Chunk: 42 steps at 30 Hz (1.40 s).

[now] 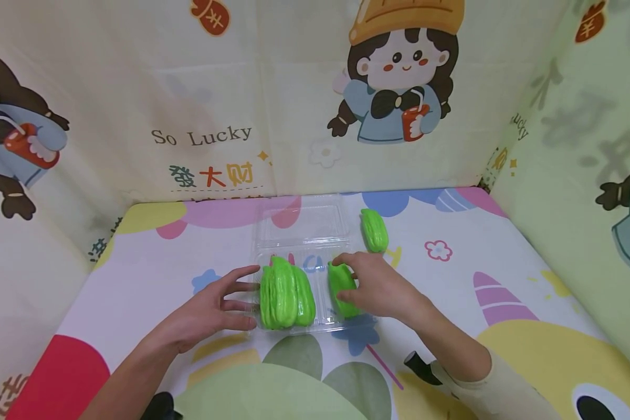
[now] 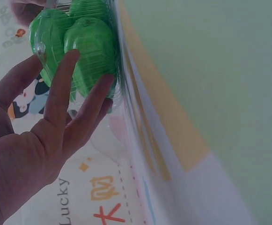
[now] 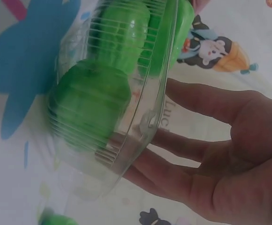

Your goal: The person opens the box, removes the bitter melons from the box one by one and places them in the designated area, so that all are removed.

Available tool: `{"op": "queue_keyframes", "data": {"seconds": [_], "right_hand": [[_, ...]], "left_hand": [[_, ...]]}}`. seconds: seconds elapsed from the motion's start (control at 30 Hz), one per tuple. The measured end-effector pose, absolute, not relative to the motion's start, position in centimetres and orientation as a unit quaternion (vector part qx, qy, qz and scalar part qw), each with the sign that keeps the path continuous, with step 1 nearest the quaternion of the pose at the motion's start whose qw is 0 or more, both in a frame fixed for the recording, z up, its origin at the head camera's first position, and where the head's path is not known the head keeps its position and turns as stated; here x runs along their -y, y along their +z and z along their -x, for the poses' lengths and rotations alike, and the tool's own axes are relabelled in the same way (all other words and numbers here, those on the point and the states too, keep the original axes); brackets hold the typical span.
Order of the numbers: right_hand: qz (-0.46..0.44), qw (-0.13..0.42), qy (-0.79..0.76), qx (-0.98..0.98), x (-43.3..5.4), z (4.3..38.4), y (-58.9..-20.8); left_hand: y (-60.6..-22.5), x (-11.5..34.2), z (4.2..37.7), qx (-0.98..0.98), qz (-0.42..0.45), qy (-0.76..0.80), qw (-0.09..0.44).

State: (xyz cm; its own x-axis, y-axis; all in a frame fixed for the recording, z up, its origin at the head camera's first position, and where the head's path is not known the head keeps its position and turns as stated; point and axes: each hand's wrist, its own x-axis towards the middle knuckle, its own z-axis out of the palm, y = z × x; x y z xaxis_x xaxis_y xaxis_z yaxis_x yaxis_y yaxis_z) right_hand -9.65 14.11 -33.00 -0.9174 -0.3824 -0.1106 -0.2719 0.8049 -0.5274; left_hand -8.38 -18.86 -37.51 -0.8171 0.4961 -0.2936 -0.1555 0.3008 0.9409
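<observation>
A clear plastic clamshell box (image 1: pixel 321 303) lies on the table, its lid (image 1: pixel 301 224) folded back. Bright green ribbed toy vegetables (image 1: pixel 284 294) are bunched in its left part. Another green vegetable (image 1: pixel 341 280) lies in the right part, under the fingers of my right hand (image 1: pixel 383 287). In the right wrist view that hand's fingers (image 3: pixel 173 143) spread loosely along the box wall and rim, with the thumb apart. My left hand (image 1: pixel 207 312) has its fingers stretched toward the box's left side; in the left wrist view, fingertips (image 2: pixel 72 58) overlap the wall.
One more green vegetable (image 1: pixel 374 231) lies on the table behind the right hand, outside the box. The patterned tablecloth (image 1: pixel 430 291) meets printed curtains (image 1: pixel 294 87) at the back and sides. A dark cylindrical object (image 1: pixel 421 367) shows beside the right sleeve (image 1: pixel 483 385).
</observation>
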Motion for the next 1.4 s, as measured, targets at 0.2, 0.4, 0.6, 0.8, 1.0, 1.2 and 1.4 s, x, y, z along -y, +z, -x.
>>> {"op": "queue_keyframes", "data": {"seconds": [0.2,0.4,0.6,0.8,1.0,1.2,1.4], "right_hand": [[0.178,0.092,-0.231,-0.952,-13.6,9.4,-33.5],[0.159,0.101,-0.216,-0.958,-12.9,8.8,-34.0],[0.171,0.074,-0.196,-0.963,-12.5,8.4,-34.5],[0.191,0.061,-0.195,-0.96,-12.2,8.3,-34.9],[0.2,0.051,-0.19,-0.96,-12.1,8.2,-35.2],[0.194,0.043,-0.173,-0.965,-11.9,8.1,-35.2],[0.192,0.045,-0.174,-0.965,-11.8,8.0,-35.3]], "left_hand": [[-37.6,18.9,8.4,-0.755,-0.113,0.582,0.28],[-37.5,18.9,8.4,-0.752,-0.112,0.585,0.282],[-37.5,18.9,8.4,-0.752,-0.113,0.584,0.283],[-37.5,18.9,8.4,-0.754,-0.111,0.583,0.282],[-37.5,18.8,8.4,-0.757,-0.113,0.58,0.279],[-37.5,18.8,8.4,-0.757,-0.112,0.581,0.278],[-37.5,18.8,8.3,-0.756,-0.11,0.582,0.28]]}}
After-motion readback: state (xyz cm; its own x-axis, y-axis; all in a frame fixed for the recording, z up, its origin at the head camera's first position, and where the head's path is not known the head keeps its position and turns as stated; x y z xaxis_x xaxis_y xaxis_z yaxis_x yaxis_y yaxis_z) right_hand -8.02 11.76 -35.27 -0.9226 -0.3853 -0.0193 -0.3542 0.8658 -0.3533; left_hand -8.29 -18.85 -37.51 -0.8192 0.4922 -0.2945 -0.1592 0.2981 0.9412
